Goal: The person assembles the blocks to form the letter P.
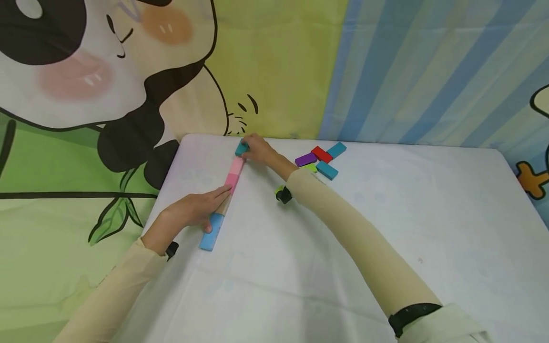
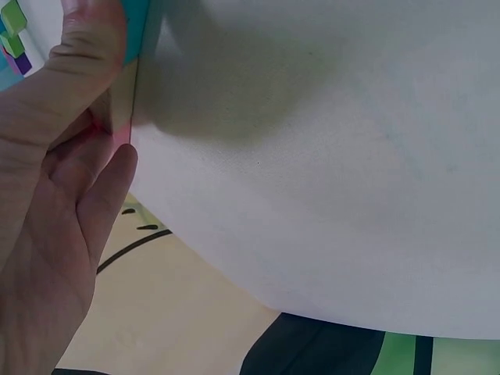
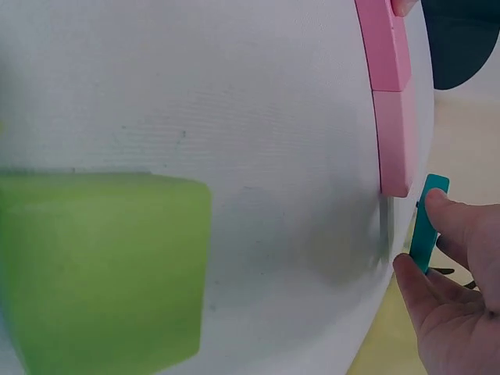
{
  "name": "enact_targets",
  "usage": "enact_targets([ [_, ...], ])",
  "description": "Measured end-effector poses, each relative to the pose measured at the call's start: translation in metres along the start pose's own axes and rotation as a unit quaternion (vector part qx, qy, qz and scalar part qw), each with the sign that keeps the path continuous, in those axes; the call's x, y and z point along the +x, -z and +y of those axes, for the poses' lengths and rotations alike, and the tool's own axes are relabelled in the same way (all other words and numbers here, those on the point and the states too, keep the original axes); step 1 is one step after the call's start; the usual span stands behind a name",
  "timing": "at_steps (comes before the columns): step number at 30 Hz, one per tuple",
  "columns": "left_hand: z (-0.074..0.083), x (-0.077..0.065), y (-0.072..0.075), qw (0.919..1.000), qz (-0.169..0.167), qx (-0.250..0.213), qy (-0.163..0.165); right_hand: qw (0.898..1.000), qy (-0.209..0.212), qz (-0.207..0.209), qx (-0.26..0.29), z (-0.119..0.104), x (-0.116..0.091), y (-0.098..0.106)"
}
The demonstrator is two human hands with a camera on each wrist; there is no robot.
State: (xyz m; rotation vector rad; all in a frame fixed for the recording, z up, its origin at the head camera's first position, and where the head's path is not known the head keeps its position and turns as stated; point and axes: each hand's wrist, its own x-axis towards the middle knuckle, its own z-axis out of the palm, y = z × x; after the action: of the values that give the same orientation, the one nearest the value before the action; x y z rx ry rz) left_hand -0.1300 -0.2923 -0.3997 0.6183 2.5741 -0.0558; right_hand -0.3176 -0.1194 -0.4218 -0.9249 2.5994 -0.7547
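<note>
A straight row of blocks runs along the left part of the white table: a light blue block [image 1: 212, 232], a tan block [image 1: 222, 206], a dark pink block [image 1: 231, 182] and a light pink block [image 1: 236, 165]. My left hand [image 1: 193, 209] rests on the row with straight fingers, their tips at the dark pink block and the thumb at the light blue one. At the row's far end, my right hand [image 1: 259, 150] pinches a teal block [image 3: 424, 225] between thumb and fingers. In the right wrist view it is tilted, beyond the light pink block's end.
Right of my right hand lie loose blocks: purple [image 1: 306, 159], red [image 1: 321, 154], lime green [image 1: 310, 167] and two blue-teal ones [image 1: 327, 170]. A green block [image 3: 105, 269] looms close in the right wrist view. A printed curtain [image 1: 279, 71] hangs behind the table's far edge.
</note>
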Motion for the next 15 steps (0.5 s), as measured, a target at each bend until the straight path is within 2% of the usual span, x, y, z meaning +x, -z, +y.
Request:
enact_targets([
  [15,0.0018,0.0003,-0.0008,1.0000,0.001,-0.007,0.002,1.000,-0.018,-0.003,0.003,0.0060,0.0028,-0.0053],
])
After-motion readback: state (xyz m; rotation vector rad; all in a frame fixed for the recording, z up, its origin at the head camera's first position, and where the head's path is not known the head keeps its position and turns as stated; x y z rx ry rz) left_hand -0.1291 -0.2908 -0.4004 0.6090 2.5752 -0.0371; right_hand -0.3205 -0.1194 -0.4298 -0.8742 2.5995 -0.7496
